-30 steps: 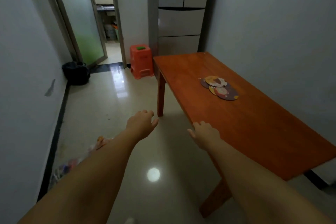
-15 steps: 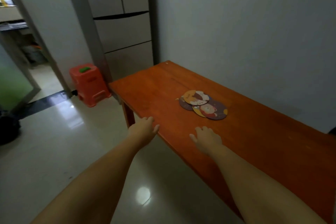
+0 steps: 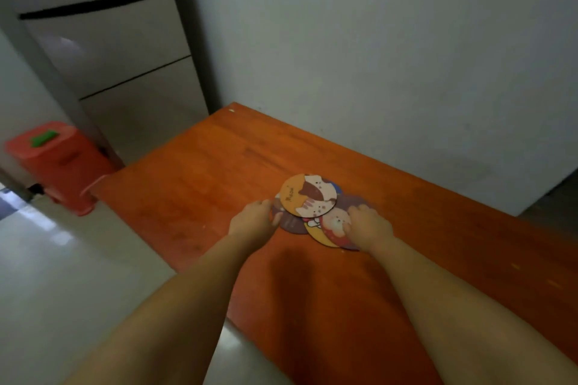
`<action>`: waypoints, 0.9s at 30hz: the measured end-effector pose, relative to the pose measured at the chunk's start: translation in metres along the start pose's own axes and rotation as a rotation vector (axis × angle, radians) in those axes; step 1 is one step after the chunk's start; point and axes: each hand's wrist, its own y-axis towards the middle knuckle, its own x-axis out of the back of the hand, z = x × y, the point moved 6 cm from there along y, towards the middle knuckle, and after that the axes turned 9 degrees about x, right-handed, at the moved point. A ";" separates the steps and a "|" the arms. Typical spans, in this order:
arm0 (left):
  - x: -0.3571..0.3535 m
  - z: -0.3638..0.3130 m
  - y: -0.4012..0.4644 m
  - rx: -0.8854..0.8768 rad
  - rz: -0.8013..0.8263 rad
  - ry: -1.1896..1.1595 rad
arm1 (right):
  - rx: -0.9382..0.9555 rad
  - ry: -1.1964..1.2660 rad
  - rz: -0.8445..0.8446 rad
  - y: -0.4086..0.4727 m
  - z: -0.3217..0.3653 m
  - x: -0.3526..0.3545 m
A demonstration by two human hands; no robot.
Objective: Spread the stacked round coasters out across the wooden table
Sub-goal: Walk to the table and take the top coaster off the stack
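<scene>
A loose pile of several round coasters lies on the orange-brown wooden table (image 3: 194, 184). The top coaster (image 3: 308, 195) is orange with a cartoon cat. A red coaster with a pale animal (image 3: 333, 226) overlaps a yellow one, and dark purple coasters (image 3: 292, 225) lie underneath. My left hand (image 3: 255, 222) touches the left edge of the pile, fingers curled against the purple coaster. My right hand (image 3: 369, 225) rests on the right side of the pile, fingers on the red and purple coasters. Whether either hand grips a coaster is hidden.
A white wall (image 3: 375, 56) runs along the table's far edge. A grey refrigerator (image 3: 125, 50) stands past the table's far end. A red plastic stool (image 3: 59, 162) sits on the glossy tiled floor (image 3: 62, 275) to the left.
I stepped closer and the view swung right. Both hands moved forward from the table's near edge onto the pile of coasters, left hand at its left side, right hand on its right side.
</scene>
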 end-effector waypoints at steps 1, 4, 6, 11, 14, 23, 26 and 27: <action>-0.002 -0.002 0.016 -0.005 0.019 -0.003 | -0.009 0.006 0.010 0.012 -0.002 0.000; -0.009 -0.008 0.063 -0.009 0.087 -0.043 | -0.066 0.055 0.027 0.046 -0.007 -0.003; -0.018 -0.014 0.093 -0.029 0.135 -0.068 | -0.120 0.103 0.033 0.065 -0.012 -0.008; -0.040 -0.029 0.154 -0.090 0.255 -0.034 | -0.297 0.288 -0.009 0.106 -0.017 -0.021; -0.049 -0.033 0.181 -0.061 0.286 -0.051 | -0.416 0.411 -0.018 0.122 -0.016 -0.030; -0.069 -0.027 0.209 0.178 0.427 -0.372 | -0.581 0.556 -0.051 0.144 -0.019 -0.049; -0.066 -0.022 0.208 0.207 0.423 -0.416 | -0.598 0.615 -0.127 0.143 -0.020 -0.049; -0.062 -0.021 0.207 0.201 0.419 -0.421 | -0.585 0.617 -0.132 0.143 -0.018 -0.046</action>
